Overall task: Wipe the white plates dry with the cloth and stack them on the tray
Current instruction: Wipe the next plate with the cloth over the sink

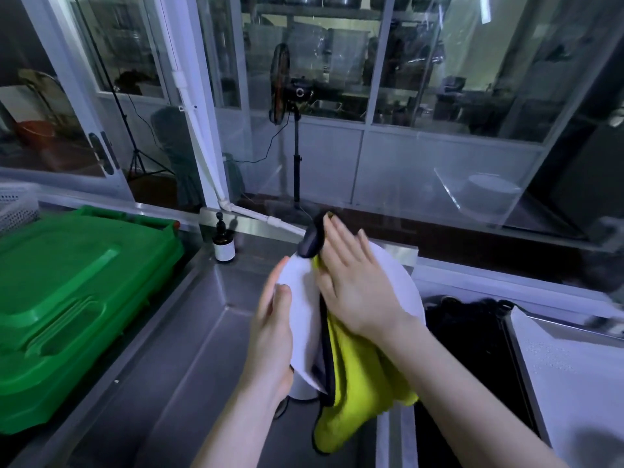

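My left hand grips the left rim of a white plate, thumb on its face, holding it tilted above the steel sink. My right hand lies flat with straight fingers, pressing a yellow cloth with dark edging against the plate's face. The cloth hangs down below the plate. A metal tray with a white lining sits at the right.
A green plastic bin lid fills the left. A small brown pump bottle stands at the sink's back edge. A dark faucet head pokes up behind the plate. A black basin lies between sink and tray. Glass partitions stand behind.
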The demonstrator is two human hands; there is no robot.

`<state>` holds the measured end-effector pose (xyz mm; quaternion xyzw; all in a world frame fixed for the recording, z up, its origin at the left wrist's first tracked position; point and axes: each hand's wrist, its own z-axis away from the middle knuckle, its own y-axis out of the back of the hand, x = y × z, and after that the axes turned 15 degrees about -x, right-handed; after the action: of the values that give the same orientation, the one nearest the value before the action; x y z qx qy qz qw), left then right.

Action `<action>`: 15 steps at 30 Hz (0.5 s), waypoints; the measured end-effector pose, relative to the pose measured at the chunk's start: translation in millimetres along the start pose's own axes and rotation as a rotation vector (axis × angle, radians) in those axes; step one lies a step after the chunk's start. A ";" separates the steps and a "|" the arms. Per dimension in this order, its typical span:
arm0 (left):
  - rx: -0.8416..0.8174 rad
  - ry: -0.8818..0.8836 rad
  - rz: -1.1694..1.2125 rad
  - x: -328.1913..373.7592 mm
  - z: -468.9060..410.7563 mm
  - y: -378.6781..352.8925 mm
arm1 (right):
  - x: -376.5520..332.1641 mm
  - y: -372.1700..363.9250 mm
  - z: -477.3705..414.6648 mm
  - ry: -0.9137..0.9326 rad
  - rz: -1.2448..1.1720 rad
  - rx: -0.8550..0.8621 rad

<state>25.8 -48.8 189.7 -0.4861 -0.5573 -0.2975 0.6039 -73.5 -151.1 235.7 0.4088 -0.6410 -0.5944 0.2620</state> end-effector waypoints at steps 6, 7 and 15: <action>-0.023 -0.021 -0.096 7.9 0.6 13.8 | 37.1 23.3 -21.6 -0.059 -0.276 -0.056; -0.015 -0.011 -0.095 8.0 0.9 15.7 | 41.2 22.6 -20.1 -0.102 -0.352 -0.038; 0.189 0.007 0.045 5.5 -0.2 27.4 | 53.0 -27.6 32.2 -0.371 -0.952 0.163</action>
<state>51.7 -38.4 188.0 -0.4380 -0.5697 -0.2317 0.6556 -122.2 -176.6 195.8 0.5618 -0.4641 -0.6585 -0.1884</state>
